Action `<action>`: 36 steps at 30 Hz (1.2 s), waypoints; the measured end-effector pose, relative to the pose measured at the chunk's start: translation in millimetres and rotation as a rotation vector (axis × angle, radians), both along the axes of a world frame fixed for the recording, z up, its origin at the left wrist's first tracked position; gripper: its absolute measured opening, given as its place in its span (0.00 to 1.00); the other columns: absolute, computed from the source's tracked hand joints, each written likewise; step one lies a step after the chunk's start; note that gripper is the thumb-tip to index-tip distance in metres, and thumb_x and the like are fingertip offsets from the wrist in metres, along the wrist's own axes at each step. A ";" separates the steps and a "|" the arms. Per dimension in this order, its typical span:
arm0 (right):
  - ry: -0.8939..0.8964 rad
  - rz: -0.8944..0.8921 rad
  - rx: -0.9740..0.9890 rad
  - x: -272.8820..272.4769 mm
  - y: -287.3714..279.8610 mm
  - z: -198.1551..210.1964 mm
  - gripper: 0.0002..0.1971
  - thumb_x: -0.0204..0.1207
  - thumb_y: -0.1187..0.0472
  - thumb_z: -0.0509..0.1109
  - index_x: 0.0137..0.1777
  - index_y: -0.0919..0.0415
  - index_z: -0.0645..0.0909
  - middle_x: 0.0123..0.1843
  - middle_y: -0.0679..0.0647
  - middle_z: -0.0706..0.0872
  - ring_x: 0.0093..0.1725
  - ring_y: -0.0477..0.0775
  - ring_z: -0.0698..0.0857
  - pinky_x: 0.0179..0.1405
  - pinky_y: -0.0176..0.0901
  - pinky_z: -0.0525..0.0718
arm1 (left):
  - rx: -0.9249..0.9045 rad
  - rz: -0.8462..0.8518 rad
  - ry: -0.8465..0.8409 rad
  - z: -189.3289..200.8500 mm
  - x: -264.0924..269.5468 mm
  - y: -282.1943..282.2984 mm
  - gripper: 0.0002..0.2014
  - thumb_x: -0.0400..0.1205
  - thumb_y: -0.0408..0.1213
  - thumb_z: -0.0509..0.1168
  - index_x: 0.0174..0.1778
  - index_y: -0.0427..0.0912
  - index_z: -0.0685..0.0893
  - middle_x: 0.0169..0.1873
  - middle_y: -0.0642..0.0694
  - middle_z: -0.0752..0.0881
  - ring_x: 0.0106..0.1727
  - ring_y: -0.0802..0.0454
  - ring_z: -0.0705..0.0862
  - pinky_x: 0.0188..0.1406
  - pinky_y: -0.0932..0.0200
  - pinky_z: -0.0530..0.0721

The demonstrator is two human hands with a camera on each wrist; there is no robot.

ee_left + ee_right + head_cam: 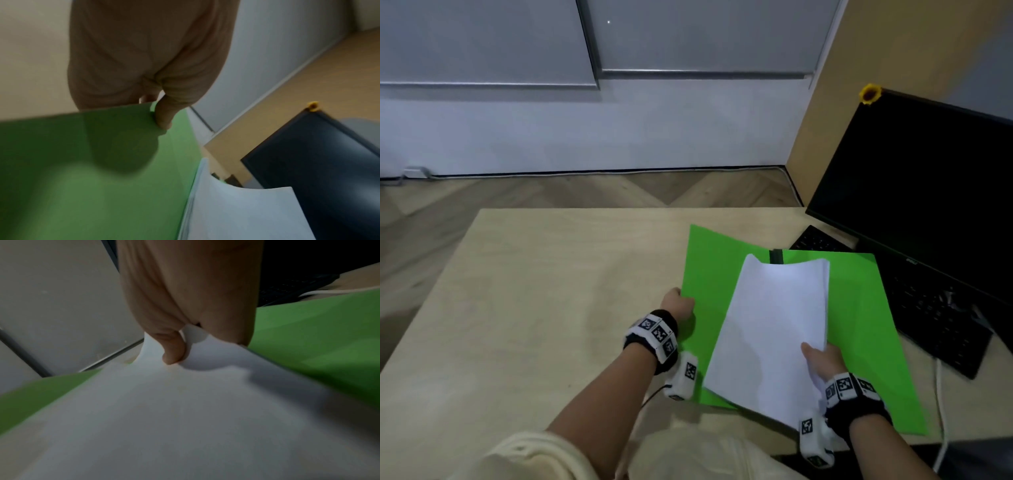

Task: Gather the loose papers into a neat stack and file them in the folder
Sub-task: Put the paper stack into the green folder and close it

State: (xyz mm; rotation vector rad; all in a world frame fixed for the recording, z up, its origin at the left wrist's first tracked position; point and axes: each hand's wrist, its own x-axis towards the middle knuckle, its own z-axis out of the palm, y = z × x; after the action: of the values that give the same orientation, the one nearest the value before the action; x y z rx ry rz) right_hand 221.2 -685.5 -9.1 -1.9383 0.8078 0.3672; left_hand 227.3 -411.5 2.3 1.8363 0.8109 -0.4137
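An open green folder (pixel 859 308) lies on the right half of the wooden desk, its left flap (pixel 709 274) raised. My left hand (pixel 678 303) pinches that flap's outer edge, thumb on the inside face (pixel 162 116). A stack of white papers (pixel 770 325) hangs bowed over the folder's inside. My right hand (pixel 820 359) grips the stack at its near right edge, thumb on top (pixel 172 350). A dark clip (pixel 776 256) shows at the folder's far edge, behind the papers. Green folder (pixel 318 331) shows on both sides of the papers (pixel 185 410) in the right wrist view.
A black monitor (pixel 914 192) stands at the right rear with a black keyboard (pixel 928 308) in front of it, close to the folder's right edge. A white cable (pixel 941 394) runs along the desk's right side. Bare desk top (pixel 534 291) lies to the left.
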 end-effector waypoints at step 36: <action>-0.237 0.734 -0.148 60.7 156.3 52.7 0.35 0.76 0.47 0.67 0.79 0.63 0.63 0.76 0.64 0.73 0.74 0.64 0.74 0.71 0.52 0.73 | -0.092 -0.157 -0.166 175.0 -100.4 124.7 0.17 0.85 0.43 0.62 0.68 0.40 0.82 0.60 0.46 0.88 0.61 0.49 0.87 0.48 0.45 0.92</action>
State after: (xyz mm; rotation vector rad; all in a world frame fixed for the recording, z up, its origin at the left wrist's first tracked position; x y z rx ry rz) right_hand 282.0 -529.2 43.6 -2.3202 -0.0601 0.5030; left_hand 126.9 -286.8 177.4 1.8274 0.5286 -0.3855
